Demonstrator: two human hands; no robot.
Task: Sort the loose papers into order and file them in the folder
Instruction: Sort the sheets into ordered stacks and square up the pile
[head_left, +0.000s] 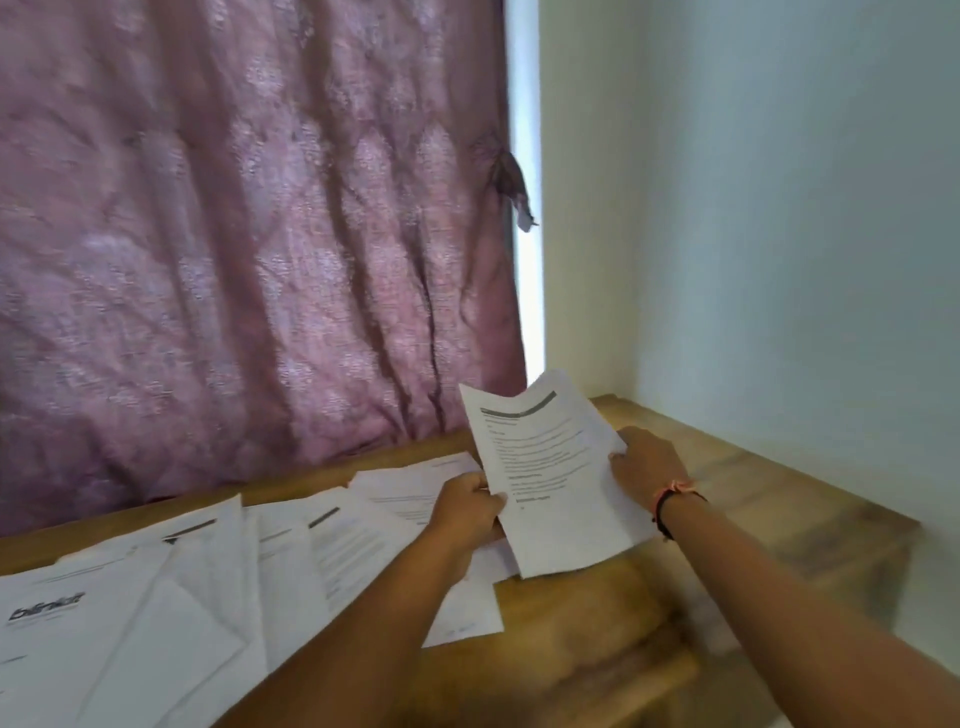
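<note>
Many loose papers (156, 597) are lying fanned and overlapping on the wooden table (571, 649), left of the held sheaf (550, 478). They are flat white printed sheets with grey header bars, and the one farthest left of the sheaf is carrying a bold logo. Behind them, above and left of the sheaf, a mauve patterned curtain (234, 234) is hanging in soft creases. The left hand (467, 512) is pinching the sheaf's left edge, fingers curled round it. The sheaf itself is riding lifted off the table, thin, limp and bowing slightly. The right hand (647, 467) is pinching its right edge, thumb on the printed face, with a cord wristband (670, 499) sitting just right of the sheaf. Farther right, a pale smooth wall (779, 208) is closing the corner. No folder is showing. Sorting seems to be the step in hand, with a page being checked for its place. The next move probably calls for laying it onto an ordered stack without creasing it.
</note>
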